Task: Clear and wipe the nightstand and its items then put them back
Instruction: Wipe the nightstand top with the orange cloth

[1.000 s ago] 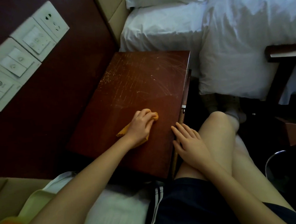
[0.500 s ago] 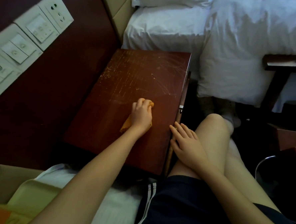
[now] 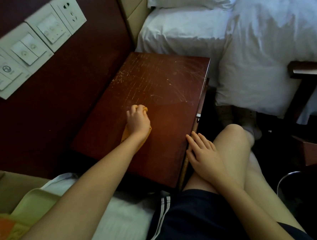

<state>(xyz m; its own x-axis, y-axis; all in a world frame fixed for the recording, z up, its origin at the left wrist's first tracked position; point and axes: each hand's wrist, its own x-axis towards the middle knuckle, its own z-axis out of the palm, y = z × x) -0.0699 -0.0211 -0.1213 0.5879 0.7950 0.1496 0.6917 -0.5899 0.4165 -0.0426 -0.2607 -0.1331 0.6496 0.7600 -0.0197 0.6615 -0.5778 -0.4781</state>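
Head view. The person is sitting beside the nightstand (image 3: pixel 172 122), looking down on its dark red-brown top. The left hand (image 3: pixel 138 121) is lying on the middle of that top with its fingers curled over an orange cloth (image 3: pixel 125 134), gripping it and pressing it flat on the wood; the cloth is showing at the fingertips and beside the wrist. The far half of the top is showing pale scratches and streaks, while the near half is appearing smooth and glossy. The right hand (image 3: pixel 202 152) is resting at the nightstand's front edge, against the bare thigh, with fingers straight and slack and holding nothing.

A row of white switch plates (image 3: pixel 29 49) is sitting on the dark wall panel to the left of the nightstand. A white bed (image 3: pixel 182 31) is standing just beyond the nightstand's far end, with a white duvet (image 3: pixel 272 53) hanging down on the right. A pale green tray (image 3: pixel 38 199) is lying at the lower left, under the left forearm. A round bin (image 3: pixel 286 182) is standing at the lower right, its contents too dark to tell.
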